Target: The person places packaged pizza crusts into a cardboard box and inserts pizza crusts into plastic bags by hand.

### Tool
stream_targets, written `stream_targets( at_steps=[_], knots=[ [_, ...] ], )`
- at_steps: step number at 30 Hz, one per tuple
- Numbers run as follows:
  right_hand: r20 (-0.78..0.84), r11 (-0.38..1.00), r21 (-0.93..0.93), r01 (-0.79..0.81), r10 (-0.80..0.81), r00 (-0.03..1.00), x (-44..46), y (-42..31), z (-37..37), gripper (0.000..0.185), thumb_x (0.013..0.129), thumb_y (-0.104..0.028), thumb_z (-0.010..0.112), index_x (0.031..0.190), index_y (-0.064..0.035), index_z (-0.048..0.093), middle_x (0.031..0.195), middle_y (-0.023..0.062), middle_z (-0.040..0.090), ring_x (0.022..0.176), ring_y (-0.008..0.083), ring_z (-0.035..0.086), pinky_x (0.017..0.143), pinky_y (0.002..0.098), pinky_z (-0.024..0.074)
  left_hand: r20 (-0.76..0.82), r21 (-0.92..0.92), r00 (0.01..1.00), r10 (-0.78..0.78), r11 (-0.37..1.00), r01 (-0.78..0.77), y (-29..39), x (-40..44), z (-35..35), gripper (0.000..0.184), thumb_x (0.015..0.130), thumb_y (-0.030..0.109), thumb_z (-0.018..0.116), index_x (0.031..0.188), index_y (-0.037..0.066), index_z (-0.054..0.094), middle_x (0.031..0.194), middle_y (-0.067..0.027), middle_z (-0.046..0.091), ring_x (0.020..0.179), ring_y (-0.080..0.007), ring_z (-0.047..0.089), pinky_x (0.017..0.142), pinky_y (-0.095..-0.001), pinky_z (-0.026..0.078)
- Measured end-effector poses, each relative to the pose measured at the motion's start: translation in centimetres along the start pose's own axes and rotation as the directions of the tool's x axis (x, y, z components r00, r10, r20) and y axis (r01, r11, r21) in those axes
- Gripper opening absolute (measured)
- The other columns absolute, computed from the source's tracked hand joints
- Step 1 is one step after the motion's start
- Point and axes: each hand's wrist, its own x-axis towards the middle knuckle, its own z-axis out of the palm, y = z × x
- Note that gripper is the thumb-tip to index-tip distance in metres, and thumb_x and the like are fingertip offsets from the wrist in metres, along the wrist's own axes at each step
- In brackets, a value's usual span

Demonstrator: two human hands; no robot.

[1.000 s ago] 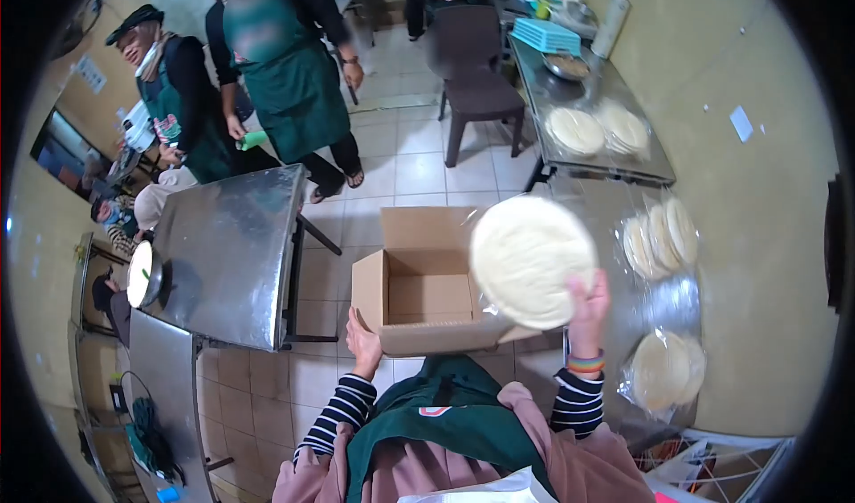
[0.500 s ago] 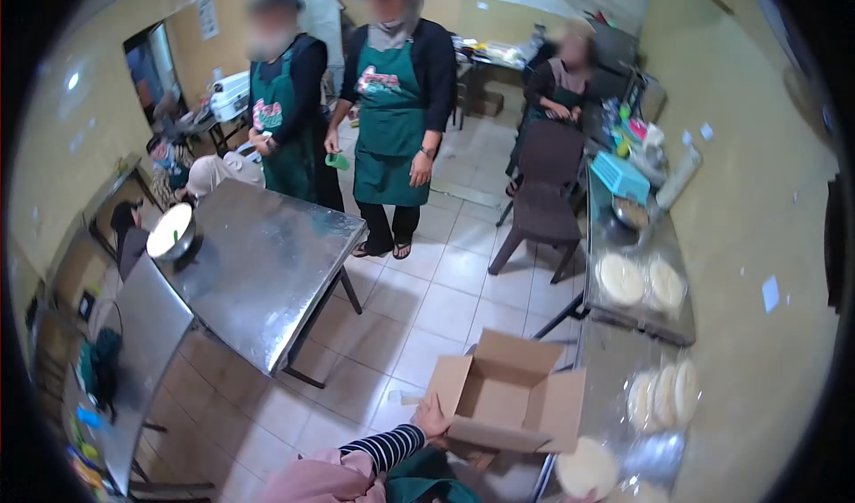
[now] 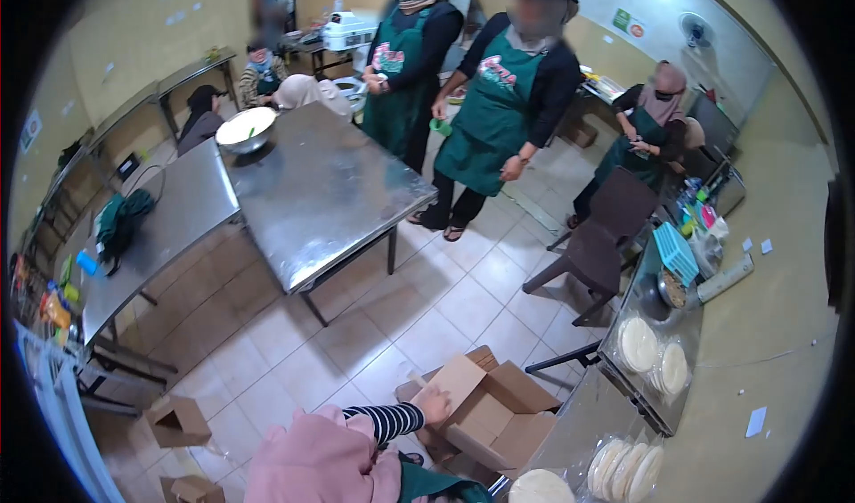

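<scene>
We touch a flap [image 3: 459, 380] of the cardboard box [image 3: 518, 387] with our left hand [image 3: 434, 405]; whether its fingers clamp, we cannot tell. Brown, open-topped, the box sits just right of them.

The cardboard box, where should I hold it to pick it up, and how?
Probably low on the cardboard box, one palm against each of two opposite sides. Come from the near side, where the left hand reaches it. Its flaps splay open and look thin, so they might bend.

Moderate indoor light, whitish glare on the steel table [image 3: 334, 196], soft shadows across tiled floor [image 3: 294, 351], black-cornered fisheye bend.
</scene>
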Motion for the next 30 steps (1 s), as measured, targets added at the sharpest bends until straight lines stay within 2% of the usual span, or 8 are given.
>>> stream_targets(
  at_steps=[7,10,13,18,20,24,27,30],
  knots=[
    [0.065,0.685,-0.509,0.521,-0.573,0.817,2.6,-2.7,1.3,0.03,0.083,-0.024,0.054,0.103,-0.0022,0.052,0.095,0.0105,0.057,0.09,0.0225,0.054,0.08,0.0365,0.0423,-0.127,-0.453,0.825,0.551,0.708,-0.542,14.6,-8.1,-8.6,0.056,0.085,0.033,0.049,0.127,0.0,0.032,0.123,-0.0208,0.041,0.116,-0.0304,0.039,0.099,-0.0369,0.03],
    [0.309,0.948,0.0,0.318,-0.303,0.902,2.0,-5.0,4.1,0.051,0.081,-0.016,0.055,0.125,0.0029,0.035,0.12,0.018,0.045,0.105,0.0281,0.047,0.091,0.0374,0.0372,-0.189,-0.678,0.713,0.675,0.436,-0.592,19.7,-10.6,-13.7,0.055,0.086,0.029,0.051,0.129,0.001,0.03,0.128,-0.0152,0.038,0.118,-0.0241,0.038,0.098,-0.0352,0.031],
    [0.426,0.942,0.003,0.336,-0.305,0.852,-0.6,-8.0,5.1,0.046,0.081,-0.006,0.051,0.124,0.003,0.036,0.118,0.0165,0.046,0.103,0.0243,0.048,0.09,0.0344,0.0381,-0.451,-0.459,0.571,0.686,0.37,-0.808,22.1,-12.3,-25.0,0.046,0.083,0.017,0.054,0.124,0.001,0.04,0.122,-0.0149,0.045,0.114,-0.0249,0.044,0.095,-0.0336,0.036],
    [0.473,0.943,0.327,0.059,-0.218,0.854,-6.3,-11.2,7.6,0.038,0.08,-0.005,0.053,0.116,0.0038,0.043,0.108,0.0122,0.051,0.093,0.0197,0.05,0.084,0.0325,0.04,-0.952,0.043,0.061,0.299,0.329,-0.943,19.1,-14.5,-35.9,0.016,0.076,-0.001,0.05,0.091,0.002,0.056,0.072,-0.006,0.054,0.064,-0.0128,0.051,0.061,-0.0248,0.041],
    [0.49,0.948,0.31,0.068,-0.221,0.843,-7.3,-10.3,8.7,0.033,0.08,-0.005,0.054,0.111,0.0034,0.046,0.103,0.0102,0.053,0.089,0.0181,0.051,0.082,0.0311,0.0404,-0.955,-0.017,0.128,0.266,0.385,-0.923,17.5,-15.2,-36.0,0.014,0.075,-0.003,0.049,0.087,0.001,0.057,0.067,-0.0048,0.05,0.059,-0.0112,0.047,0.055,-0.023,0.038],
    [0.502,0.938,0.179,0.298,-0.348,0.792,-10.5,-8.9,11.2,0.02,0.079,-0.004,0.055,0.098,0.0023,0.052,0.088,0.005,0.055,0.079,0.0134,0.05,0.075,0.0274,0.0411,-0.662,-0.325,0.621,0.42,0.586,-0.742,16.0,-15.3,-32.0,0.016,0.077,0.001,0.053,0.092,0.001,0.059,0.07,-0.0037,0.055,0.062,-0.0115,0.053,0.056,-0.0235,0.042],
    [0.542,0.862,0.128,0.49,-0.475,0.694,-12.0,-10.3,12.0,0.015,0.078,-0.005,0.057,0.091,0.0018,0.055,0.083,0.0034,0.054,0.077,0.0118,0.049,0.073,0.0262,0.0413,-0.587,-0.233,0.577,0.568,0.564,-0.792,15.0,-16.1,-31.9,0.011,0.078,0.006,0.054,0.086,0.001,0.06,0.075,-0.0071,0.061,0.069,-0.015,0.058,0.064,-0.0261,0.045],
    [0.605,0.896,0.076,0.437,-0.39,0.694,-12.3,-10.8,11.3,0.014,0.077,-0.004,0.059,0.089,0.0023,0.056,0.078,0.0031,0.054,0.075,0.0112,0.049,0.07,0.0257,0.0412,-0.797,0.097,0.234,0.557,0.501,-0.86,15.0,-18.0,-37.0,0.014,0.072,-0.001,0.054,0.084,0.001,0.061,0.073,-0.0099,0.061,0.064,-0.0193,0.057,0.058,-0.0272,0.046]
  ],
)
